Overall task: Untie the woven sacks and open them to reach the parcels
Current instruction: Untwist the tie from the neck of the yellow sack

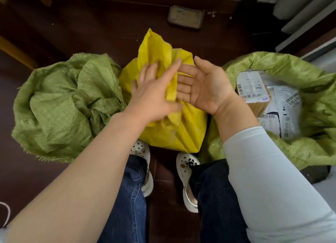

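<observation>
A yellow woven sack (183,130) stands on the floor in front of my feet, its top bunched into folds. My left hand (154,95) lies flat on the folded top, fingers spread, slightly blurred. My right hand (203,86) hovers just to the right of it, palm up and turned inward, fingers apart, holding nothing. A green woven sack (60,104) on the left is gathered shut at its neck. Another green sack (312,79) on the right lies open, showing parcels (258,90) with white shipping labels.
Dark red-brown floor surrounds the sacks. A flat metal plate (185,17) lies on the floor beyond the yellow sack. A white radiator (305,12) is at the top right. Wooden furniture legs (16,52) stand at the left. My white clogs (187,179) are below the sacks.
</observation>
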